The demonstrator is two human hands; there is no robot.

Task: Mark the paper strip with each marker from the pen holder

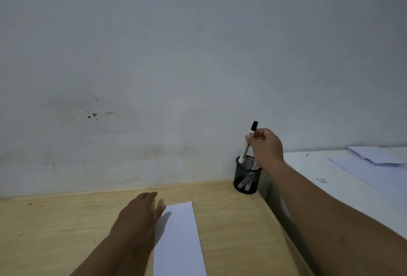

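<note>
A black mesh pen holder (pixel 242 178) stands at the far right corner of the wooden desk, against the wall. My right hand (pixel 267 148) grips a white marker with a black cap (pixel 248 143), held upright with its lower end at the holder's rim. Other markers show through the mesh inside the holder. A white paper strip (pixel 180 240) lies lengthwise on the desk in front of me, with no marks visible on it. My left hand (pixel 141 216) rests flat at the strip's left edge, fingers spread.
The wooden desk (pixel 55 231) meets a grey-white wall (pixel 176 77) at the back. To the right stands a white table (pixel 330 183) with loose white sheets (pixel 374 154) on it. A narrow gap separates it from the desk.
</note>
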